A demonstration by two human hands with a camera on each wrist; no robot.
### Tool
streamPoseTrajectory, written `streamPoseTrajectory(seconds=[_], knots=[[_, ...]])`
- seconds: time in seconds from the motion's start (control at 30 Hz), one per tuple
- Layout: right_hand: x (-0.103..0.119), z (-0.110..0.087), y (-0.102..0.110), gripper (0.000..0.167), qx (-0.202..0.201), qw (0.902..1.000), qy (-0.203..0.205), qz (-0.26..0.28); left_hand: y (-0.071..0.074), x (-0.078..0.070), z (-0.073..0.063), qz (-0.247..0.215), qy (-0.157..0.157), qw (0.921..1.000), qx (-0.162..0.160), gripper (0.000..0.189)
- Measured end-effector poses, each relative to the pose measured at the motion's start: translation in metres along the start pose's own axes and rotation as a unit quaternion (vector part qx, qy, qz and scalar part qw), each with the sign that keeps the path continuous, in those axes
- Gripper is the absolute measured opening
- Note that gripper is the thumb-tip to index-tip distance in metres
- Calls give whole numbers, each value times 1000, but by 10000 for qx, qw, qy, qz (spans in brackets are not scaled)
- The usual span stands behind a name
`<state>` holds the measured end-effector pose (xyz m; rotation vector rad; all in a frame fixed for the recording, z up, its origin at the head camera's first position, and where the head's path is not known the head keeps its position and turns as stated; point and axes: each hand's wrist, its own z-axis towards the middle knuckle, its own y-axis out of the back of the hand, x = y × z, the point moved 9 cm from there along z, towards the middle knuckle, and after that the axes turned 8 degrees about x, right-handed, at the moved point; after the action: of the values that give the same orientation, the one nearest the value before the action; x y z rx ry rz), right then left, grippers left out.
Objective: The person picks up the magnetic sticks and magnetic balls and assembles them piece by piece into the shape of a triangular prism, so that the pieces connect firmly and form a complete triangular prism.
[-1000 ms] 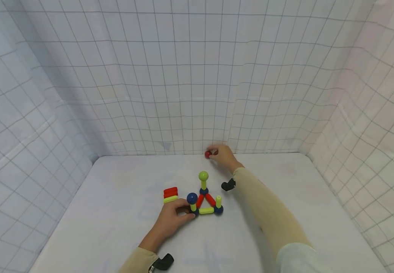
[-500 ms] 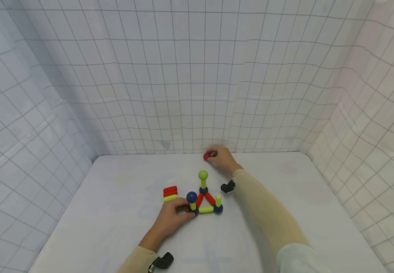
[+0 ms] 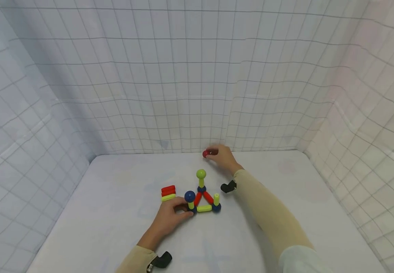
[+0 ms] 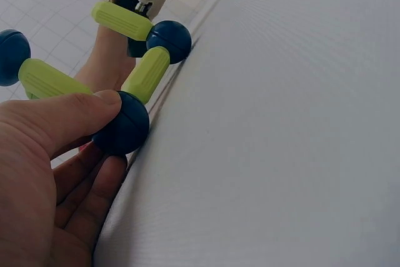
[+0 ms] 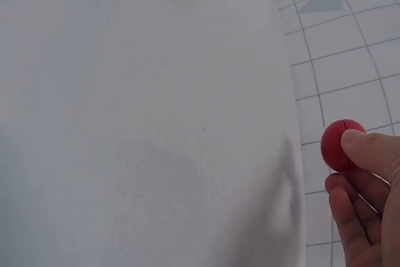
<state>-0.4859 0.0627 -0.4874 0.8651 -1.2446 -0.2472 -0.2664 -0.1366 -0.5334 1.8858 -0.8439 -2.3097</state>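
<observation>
My left hand pinches the near-left dark blue ball of a ball-and-rod frame between thumb and fingers. The frame is a triangle on the table, with two red rods and a yellow-green rod joining dark blue balls. Upright yellow-green rods rise from its corners: one bears a blue ball, another a green ball, and the right rod has a bare top. At the table's far edge, my right hand holds a red ball between thumb and fingers.
Red and yellow-green rods lie side by side just left of the triangle. A white table bears everything. White curtains with a grid pattern hang behind and along both sides.
The right hand, still gripping the red ball, has shifted only slightly at the far edge. My left hand keeps its hold on the frame. The head view has drifted a little.
</observation>
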Motion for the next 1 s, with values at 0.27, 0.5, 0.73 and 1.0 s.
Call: streamPoseTrajectory(seconds=[0.27, 0.5, 0.73, 1.0], knots=[[21, -16, 16, 36, -151, 9992, 354, 122, 2, 2, -1, 16, 120, 9999, -77, 27], [34, -32, 29, 35, -193, 9981, 576, 137, 2, 3, -1, 49, 161, 9998, -125, 27], [42, -47, 39, 35, -365, 9968, 695, 166, 2, 1, 1, 143, 132, 9997, -111, 26], [51, -70, 50, 34, -588, 9946, 812, 251, 2, 2, 0, 101, 237, 9996, -111, 27]])
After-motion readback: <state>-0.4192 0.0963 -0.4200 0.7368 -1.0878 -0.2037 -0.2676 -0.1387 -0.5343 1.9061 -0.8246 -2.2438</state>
